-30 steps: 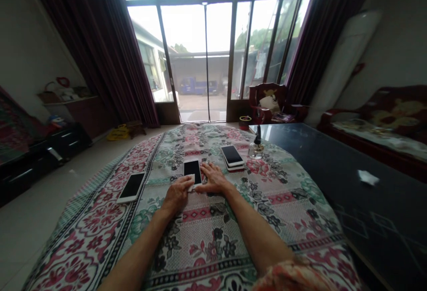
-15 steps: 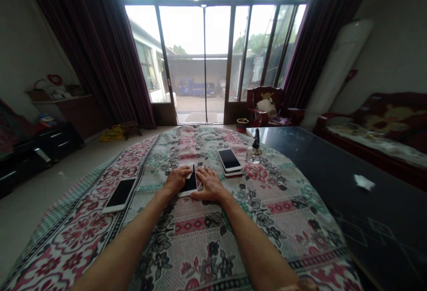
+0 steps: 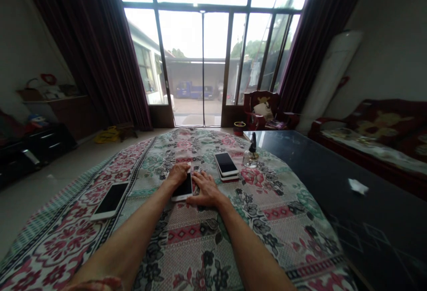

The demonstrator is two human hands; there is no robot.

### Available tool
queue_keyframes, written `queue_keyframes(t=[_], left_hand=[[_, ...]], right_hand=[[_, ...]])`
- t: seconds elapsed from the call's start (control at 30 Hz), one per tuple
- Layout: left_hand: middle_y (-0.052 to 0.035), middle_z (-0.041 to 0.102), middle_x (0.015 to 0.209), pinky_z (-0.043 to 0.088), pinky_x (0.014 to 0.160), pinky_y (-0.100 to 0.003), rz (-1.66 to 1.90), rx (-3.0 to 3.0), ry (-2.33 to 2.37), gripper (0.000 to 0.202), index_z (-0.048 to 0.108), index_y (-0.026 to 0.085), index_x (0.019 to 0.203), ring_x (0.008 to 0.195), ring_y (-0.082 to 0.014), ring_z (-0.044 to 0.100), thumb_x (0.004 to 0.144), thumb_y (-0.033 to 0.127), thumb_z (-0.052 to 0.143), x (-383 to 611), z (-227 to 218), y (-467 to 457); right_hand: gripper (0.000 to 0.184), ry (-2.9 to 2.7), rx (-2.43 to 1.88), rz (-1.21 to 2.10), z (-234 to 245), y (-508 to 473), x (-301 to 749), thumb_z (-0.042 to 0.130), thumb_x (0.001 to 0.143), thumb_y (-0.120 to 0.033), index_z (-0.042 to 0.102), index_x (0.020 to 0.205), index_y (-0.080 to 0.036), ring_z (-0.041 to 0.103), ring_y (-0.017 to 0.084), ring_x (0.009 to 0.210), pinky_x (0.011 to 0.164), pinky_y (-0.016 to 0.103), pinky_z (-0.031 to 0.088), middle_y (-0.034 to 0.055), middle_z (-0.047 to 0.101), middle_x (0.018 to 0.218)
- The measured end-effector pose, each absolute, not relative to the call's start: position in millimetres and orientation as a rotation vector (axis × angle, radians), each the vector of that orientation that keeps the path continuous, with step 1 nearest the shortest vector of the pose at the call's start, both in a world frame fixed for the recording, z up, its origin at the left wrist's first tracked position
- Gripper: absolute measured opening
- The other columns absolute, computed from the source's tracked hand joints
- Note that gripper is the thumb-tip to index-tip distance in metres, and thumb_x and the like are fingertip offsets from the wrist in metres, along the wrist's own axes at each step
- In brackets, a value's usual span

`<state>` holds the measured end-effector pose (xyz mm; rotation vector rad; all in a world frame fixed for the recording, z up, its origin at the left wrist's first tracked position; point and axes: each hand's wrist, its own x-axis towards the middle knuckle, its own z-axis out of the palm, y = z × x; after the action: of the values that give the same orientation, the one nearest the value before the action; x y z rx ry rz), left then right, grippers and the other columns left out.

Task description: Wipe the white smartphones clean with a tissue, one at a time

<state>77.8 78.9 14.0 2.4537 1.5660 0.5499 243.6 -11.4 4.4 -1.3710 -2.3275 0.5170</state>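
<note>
A white-framed phone point(image 3: 183, 189) with a dark screen lies on the flowered cloth point(image 3: 207, 237) between my two hands. My left hand point(image 3: 176, 174) rests on the phone's far left corner, its fingers curled down over the top edge. My right hand point(image 3: 204, 189) lies flat on the cloth against the phone's right edge, fingers spread. Whether the left hand presses on anything besides the phone is hidden.
A second white phone point(image 3: 109, 200) lies to the left. A small stack of phones point(image 3: 226, 165) sits to the right, with a small glass bottle point(image 3: 250, 155) beside it. A dark glossy table point(image 3: 350, 202) with a crumpled white scrap point(image 3: 357, 186) runs along the right.
My left hand slid from the phone's near end up to its far end. The camera tilted, so everything sits lower and nearer. The right hand stayed beside the phone.
</note>
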Motion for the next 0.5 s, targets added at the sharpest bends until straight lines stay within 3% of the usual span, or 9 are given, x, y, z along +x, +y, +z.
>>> queue_keyframes(t=[0.3,0.5], left_hand=[[-0.0046,0.07,0.117,0.046,0.095,-0.026,0.484,2.514,1.578,0.039,0.074,0.021,0.104,0.107,-0.0186,0.063,0.08,0.003,0.048,76,14,56],[-0.0027,0.065,0.127,0.043,0.104,-0.028,0.531,2.548,1.525,0.047,0.071,0.026,0.114,0.117,-0.0186,0.06,0.08,0.002,0.047,75,11,35]], right_hand=[[0.086,-2.27,-1.295,0.505,-3,-8,245,0.076,0.061,-0.063,0.054,0.135,-0.023,0.024,0.038,0.141,0.113,0.056,0.015,0.0094,0.039,0.15],[0.077,-2.234,-1.258,0.443,-8,-7,243,0.079,0.059,-0.059,0.06,0.125,-0.024,0.03,0.037,0.137,0.111,0.056,0.02,0.0088,0.047,0.144]])
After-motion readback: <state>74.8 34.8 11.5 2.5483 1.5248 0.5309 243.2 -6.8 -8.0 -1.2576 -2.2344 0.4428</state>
